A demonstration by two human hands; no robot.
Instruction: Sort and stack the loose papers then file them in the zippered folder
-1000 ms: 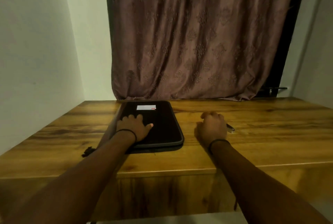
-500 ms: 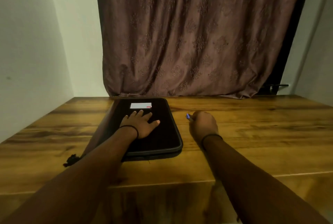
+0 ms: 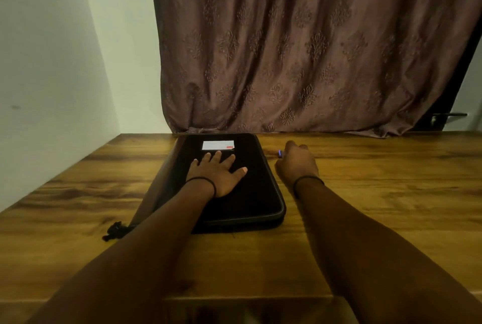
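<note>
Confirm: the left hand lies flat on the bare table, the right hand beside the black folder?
No: the head view shows the left hand flat on the black folder, not the table. The right hand does sit beside it.

R hand (image 3: 297,164) curls its fingers away from us round a small blue-tipped thing (image 3: 279,153). Only the tip shows, so we can't ID it. Print on the label (image 3: 218,145) is too small to read. L forearm (image 3: 161,222) covers the folder (image 3: 255,193) at its near-left corner, plus part of a black tassel (image 3: 114,229). The table (image 3: 391,219) is cut off at L & R.
</note>
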